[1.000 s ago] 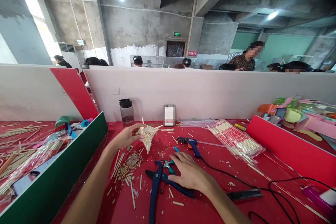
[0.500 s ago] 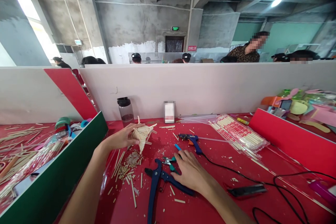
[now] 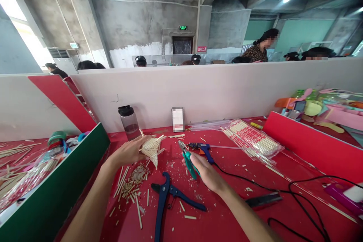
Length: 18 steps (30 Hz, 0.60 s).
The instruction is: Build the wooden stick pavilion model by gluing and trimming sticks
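Observation:
My left hand (image 3: 132, 151) grips a small structure of glued wooden sticks (image 3: 151, 149) by its left side, above the red table. Several stick ends jut out from its corners. In my right hand (image 3: 202, 166) is a pair of green-handled pliers or nippers (image 3: 189, 162), its metal jaws pointing up and away from me. Just beyond this hand lies a blue hot glue gun (image 3: 202, 150) with a clear glue stick in its back. A dark blue pipe cutter (image 3: 167, 193) rests spread on the table between my arms.
Stick offcuts and crumbs (image 3: 133, 181) lie beneath my left hand. A bottle (image 3: 128, 121) and a propped card or phone (image 3: 178, 120) stand against the white partition (image 3: 212, 87). Bagged sticks (image 3: 252, 136) lie at right, near a black cable (image 3: 241, 176). Low green (image 3: 70, 181) and red dividers (image 3: 306, 147) flank the table.
My right hand has closed on the green-handled pliers and lifted them off the table, jaws now pointing away. My left hand still holds the stick structure. The whole view has shifted slightly.

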Tool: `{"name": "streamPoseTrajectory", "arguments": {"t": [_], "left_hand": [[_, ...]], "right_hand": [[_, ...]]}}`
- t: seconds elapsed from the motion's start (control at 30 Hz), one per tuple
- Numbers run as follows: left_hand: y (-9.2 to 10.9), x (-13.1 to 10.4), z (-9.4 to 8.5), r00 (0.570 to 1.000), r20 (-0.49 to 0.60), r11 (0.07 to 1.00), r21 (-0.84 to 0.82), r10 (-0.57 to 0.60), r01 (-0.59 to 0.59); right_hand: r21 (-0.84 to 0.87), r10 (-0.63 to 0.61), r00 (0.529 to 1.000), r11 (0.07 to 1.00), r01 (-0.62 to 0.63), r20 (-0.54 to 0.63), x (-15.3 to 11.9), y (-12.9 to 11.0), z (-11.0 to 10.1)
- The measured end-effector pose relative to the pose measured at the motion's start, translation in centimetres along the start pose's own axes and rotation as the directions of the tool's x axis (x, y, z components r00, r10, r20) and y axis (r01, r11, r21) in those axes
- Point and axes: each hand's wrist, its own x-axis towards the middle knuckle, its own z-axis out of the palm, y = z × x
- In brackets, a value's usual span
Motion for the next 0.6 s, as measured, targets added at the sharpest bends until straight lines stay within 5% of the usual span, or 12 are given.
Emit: {"name": "streamPoseTrajectory", "arguments": {"t": [0.07, 0.17, 0.4, 0.6], "left_hand": [[0.6, 0.2, -0.1, 1.000, -0.006, 0.998, 0.063, -0.001, 0.002], [1.8, 0.4, -0.6, 0.999, -0.028, 0.998, 0.057, -0.015, 0.017], [5.7, 0.7, -1.6, 0.998, -0.055, 0.997, 0.073, -0.020, 0.024], [7.9, 0.8, -1.3, 1.000, -0.028, 0.989, 0.149, -0.012, 0.016]], "right_hand": [[0.278, 0.071, 0.996, 0.957, -0.081, 0.045, 0.3, 0.4, 0.0], [0.437, 0.089, 0.993, 0.892, -0.117, 0.084, 0.7, 0.8, 0.1], [0.214, 0.142, 0.987, 0.965, -0.153, 0.070, -0.1, 0.3, 0.4], [0.006, 0.041, 0.997, 0.999, -0.041, 0.059, -0.7, -0.9, 1.2]]}}
